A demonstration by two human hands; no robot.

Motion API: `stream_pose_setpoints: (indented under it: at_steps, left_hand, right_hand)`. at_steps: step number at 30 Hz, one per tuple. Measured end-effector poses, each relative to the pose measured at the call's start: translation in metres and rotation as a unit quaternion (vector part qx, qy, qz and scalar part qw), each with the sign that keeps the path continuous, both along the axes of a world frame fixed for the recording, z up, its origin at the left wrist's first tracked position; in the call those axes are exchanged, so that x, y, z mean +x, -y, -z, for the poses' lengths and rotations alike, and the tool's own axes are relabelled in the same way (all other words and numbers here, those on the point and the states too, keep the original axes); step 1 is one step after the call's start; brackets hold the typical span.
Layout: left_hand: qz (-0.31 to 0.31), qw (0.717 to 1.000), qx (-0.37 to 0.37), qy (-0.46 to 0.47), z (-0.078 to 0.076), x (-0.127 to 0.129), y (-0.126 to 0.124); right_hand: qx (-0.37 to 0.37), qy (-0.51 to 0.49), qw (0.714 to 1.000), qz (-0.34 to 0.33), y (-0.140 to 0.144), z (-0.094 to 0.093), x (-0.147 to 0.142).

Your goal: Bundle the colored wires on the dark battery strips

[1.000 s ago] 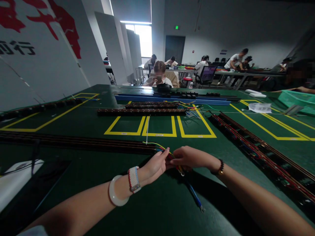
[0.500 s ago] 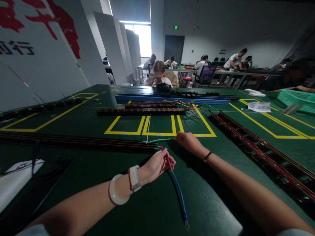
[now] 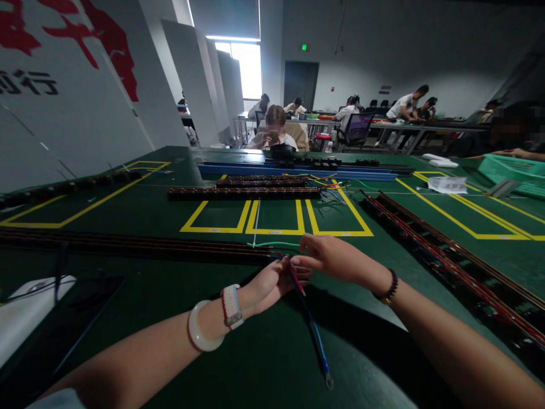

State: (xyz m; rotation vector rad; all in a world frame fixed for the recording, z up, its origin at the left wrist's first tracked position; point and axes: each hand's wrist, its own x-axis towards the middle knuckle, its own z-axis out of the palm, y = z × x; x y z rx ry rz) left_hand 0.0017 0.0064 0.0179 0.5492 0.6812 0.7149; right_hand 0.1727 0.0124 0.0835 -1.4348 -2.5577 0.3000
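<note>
My left hand [image 3: 272, 281] is closed in a pinch on a small bundle of wires at the end of the long dark strip [image 3: 136, 245] that runs across the green table [image 3: 238, 363] in front of me. From that grip the blue wire [image 3: 317, 346] trails down toward me and lies on the mat, with a metal lug at its free end; a red wire [image 3: 297, 282] comes out of the same pinch beside it. My right hand [image 3: 336, 258] sits just beside the left, fingers drawn narrow, fingertips at the wires right at the pinch point; I can't tell whether it grips one. A green wire [image 3: 275, 244] lies flat on the mat just behind both hands, running from the strip end. White bangle and woven band on left wrist, bead bracelet on right. More strips [image 3: 244, 193] lie farther back by the yellow boxes [image 3: 276, 218]; other people are seated at distant tables.
</note>
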Motion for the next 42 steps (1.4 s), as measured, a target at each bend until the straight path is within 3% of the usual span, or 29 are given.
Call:
stream_pose_setpoints:
  at_steps: [2, 5, 8, 11, 16, 19, 21, 26, 31, 34, 37, 40, 42]
  left_hand:
    - [0.006, 1.0, -0.022, 0.005, 0.002, -0.001, -0.001]
    - [-0.012, 0.999, -0.049, 0.0, 0.005, -0.001, -0.004]
    - [-0.021, 0.999, -0.047, 0.009, 0.006, -0.001, -0.005]
    - [-0.002, 0.999, -0.027, 0.033, 0.006, -0.002, -0.004]
    - [0.007, 0.997, 0.01, 0.082, 0.006, -0.003, 0.001]
    - [-0.02, 0.996, 0.005, 0.083, 0.006, -0.002, 0.004]
    - [-0.026, 0.997, 0.006, 0.067, 0.006, 0.0, 0.006]
    - [0.003, 0.999, 0.041, 0.015, 0.01, 0.002, 0.006]
    - [0.019, 0.997, 0.077, 0.015, 0.011, -0.001, 0.006]
    - [0.002, 0.997, 0.079, 0.005, 0.009, -0.002, 0.006]
    - [0.003, 0.997, 0.076, 0.007, 0.009, -0.002, 0.007]
    - [0.009, 0.998, 0.058, 0.001, 0.008, -0.001, 0.008]
    - [0.003, 0.998, 0.05, -0.025, 0.007, -0.001, 0.009]
  right_hand:
    - [-0.016, 0.033, 0.999, -0.034, 0.018, -0.005, -0.008]
    - [-0.003, 0.083, 0.995, -0.051, 0.034, 0.005, -0.018]
    - [-0.01, 0.087, 0.994, -0.068, 0.035, 0.017, -0.023]
    - [-0.015, 0.067, 0.995, -0.071, 0.027, 0.014, -0.022]
    - [-0.017, -0.113, 0.993, -0.004, 0.006, 0.0, -0.013]
    - [-0.038, -0.242, 0.97, 0.013, -0.015, 0.006, -0.008]
    - [-0.027, -0.273, 0.961, 0.008, -0.031, 0.011, -0.012]
    - [0.065, -0.212, 0.972, -0.077, -0.054, 0.007, -0.053]
    - [0.103, -0.017, 0.983, -0.148, -0.052, 0.01, -0.107]
    - [0.12, 0.052, 0.979, -0.157, -0.049, 0.016, -0.119]
    - [0.091, 0.023, 0.98, -0.173, -0.047, 0.006, -0.109]
    - [0.015, -0.088, 0.975, -0.205, -0.045, -0.014, -0.08]
    - [-0.023, -0.153, 0.972, -0.176, -0.046, -0.021, -0.055]
